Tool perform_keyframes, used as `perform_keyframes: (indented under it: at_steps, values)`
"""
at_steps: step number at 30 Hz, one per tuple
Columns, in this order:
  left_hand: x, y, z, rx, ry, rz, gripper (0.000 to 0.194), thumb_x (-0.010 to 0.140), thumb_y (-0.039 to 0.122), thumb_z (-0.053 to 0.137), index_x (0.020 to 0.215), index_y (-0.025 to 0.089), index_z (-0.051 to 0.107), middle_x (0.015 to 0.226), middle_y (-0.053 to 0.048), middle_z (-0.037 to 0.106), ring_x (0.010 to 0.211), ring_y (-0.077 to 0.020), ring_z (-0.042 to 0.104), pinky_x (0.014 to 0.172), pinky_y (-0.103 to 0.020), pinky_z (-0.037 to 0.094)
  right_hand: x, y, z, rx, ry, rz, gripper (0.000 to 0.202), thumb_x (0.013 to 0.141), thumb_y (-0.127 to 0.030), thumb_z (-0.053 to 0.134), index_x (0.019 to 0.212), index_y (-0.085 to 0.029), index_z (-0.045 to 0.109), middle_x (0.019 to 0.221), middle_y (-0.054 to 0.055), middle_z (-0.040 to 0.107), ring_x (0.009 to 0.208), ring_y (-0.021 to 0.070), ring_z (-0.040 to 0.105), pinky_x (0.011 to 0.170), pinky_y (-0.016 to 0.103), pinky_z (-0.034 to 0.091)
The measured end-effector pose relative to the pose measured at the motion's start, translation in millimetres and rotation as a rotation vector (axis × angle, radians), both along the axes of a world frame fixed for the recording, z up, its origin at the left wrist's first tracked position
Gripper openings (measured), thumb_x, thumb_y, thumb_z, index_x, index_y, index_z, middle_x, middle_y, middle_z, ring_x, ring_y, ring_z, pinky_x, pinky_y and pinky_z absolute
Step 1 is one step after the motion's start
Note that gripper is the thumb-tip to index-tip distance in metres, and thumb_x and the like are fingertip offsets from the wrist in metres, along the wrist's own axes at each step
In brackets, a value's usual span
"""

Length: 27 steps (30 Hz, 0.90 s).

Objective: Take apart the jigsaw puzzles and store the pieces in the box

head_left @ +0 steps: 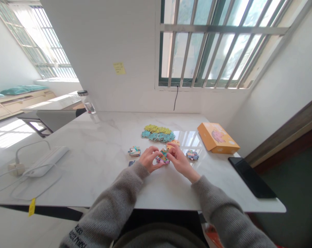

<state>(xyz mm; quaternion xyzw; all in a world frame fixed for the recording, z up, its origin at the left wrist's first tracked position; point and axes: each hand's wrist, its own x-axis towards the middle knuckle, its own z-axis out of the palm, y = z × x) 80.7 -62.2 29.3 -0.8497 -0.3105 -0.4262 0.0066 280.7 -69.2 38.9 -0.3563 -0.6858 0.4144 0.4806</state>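
Between my two hands is a small cluster of colourful jigsaw puzzle pieces (164, 156), green and orange above and pinkish purple below. My left hand (151, 159) curls its thumb and fingers around the left edge of them. From the other side my right hand (181, 162) pinches the right edge, partly covering orange pieces (175, 142) just behind. A small stack of puzzle pieces (134, 151) lies left of my left hand, with a dark blue piece (131, 163) nearer me. Bluish-purple puzzle pieces (192, 155) sit right of my right hand.
Behind my hands, yellow-green pieces (158, 129) and teal pieces (158, 136) lie in overlapping rows. An orange box (218, 137) and a black phone-like slab (251, 177) are on the right. A white power strip (48, 162) with cables lies left; a bottle (88, 102) stands at the back left.
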Motion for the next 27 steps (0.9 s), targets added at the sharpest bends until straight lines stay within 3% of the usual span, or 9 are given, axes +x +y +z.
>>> perform_keyframes:
  at_steps: [3, 6, 11, 16, 21, 27]
  values:
    - [-2, 1, -2.7, -0.005, 0.023, -0.059, 0.025, 0.079, 0.027, 0.07, 0.102, 0.022, 0.062, 0.101, -0.009, 0.06, 0.091, -0.0216, 0.06, 0.081, -0.038, 0.054, 3, 1, 1.0, 0.035, -0.014, -0.032, 0.038, 0.093, -0.036, 0.051, 0.128, -0.022, 0.043, 0.074, -0.004, 0.047, 0.068, 0.014, 0.049, 0.066, 0.029, 0.042]
    - [-2, -1, -1.7, -0.027, 0.001, -0.1, 0.024, 0.079, 0.017, 0.066, 0.102, 0.022, 0.062, 0.116, -0.01, 0.06, 0.097, -0.0212, 0.06, 0.085, -0.038, 0.054, 4, -1, 3.9, 0.035, -0.049, 0.022, 0.038, 0.093, -0.033, 0.049, 0.129, -0.021, 0.043, 0.075, -0.003, 0.048, 0.07, 0.0144, 0.049, 0.067, 0.03, 0.041]
    - [-8, -5, 8.7, -0.037, 0.023, -0.128, 0.021, 0.078, 0.016, 0.065, 0.098, 0.022, 0.062, 0.108, -0.008, 0.067, 0.099, -0.0223, 0.062, 0.088, -0.039, 0.052, 4, -4, 5.2, 0.012, -0.075, 0.057, 0.04, 0.093, -0.031, 0.05, 0.131, -0.022, 0.041, 0.077, -0.003, 0.05, 0.071, 0.0144, 0.051, 0.068, 0.03, 0.042]
    - [-60, -9, 6.2, -0.168, -0.009, -0.1, 0.027, 0.082, 0.027, 0.068, 0.107, 0.02, 0.063, 0.106, -0.01, 0.07, 0.1, -0.0227, 0.065, 0.091, -0.04, 0.052, 9, -3, 2.6, 0.035, -0.118, -0.025, 0.04, 0.092, -0.028, 0.048, 0.132, -0.022, 0.041, 0.08, -0.002, 0.05, 0.073, 0.0149, 0.051, 0.072, 0.032, 0.044]
    - [-126, -26, -13.5, -0.311, -0.032, 0.096, 0.022, 0.081, 0.031, 0.068, 0.1, 0.021, 0.064, 0.102, -0.009, 0.071, 0.099, -0.0233, 0.066, 0.083, -0.037, 0.056, 8, -4, -0.2, 0.059, -0.193, -0.009, 0.043, 0.092, -0.026, 0.047, 0.134, -0.021, 0.038, 0.081, -0.001, 0.052, 0.072, 0.0153, 0.052, 0.073, 0.033, 0.045]
    - [-144, -32, -25.0, -0.419, 0.004, 0.161, 0.022, 0.079, 0.033, 0.07, 0.096, 0.02, 0.066, 0.103, -0.009, 0.071, 0.099, -0.0245, 0.066, 0.092, -0.043, 0.053, 8, -4, -2.4, 0.082, -0.212, -0.015, 0.044, 0.093, -0.025, 0.047, 0.135, -0.021, 0.038, 0.079, -0.001, 0.051, 0.072, 0.0154, 0.052, 0.074, 0.034, 0.046]
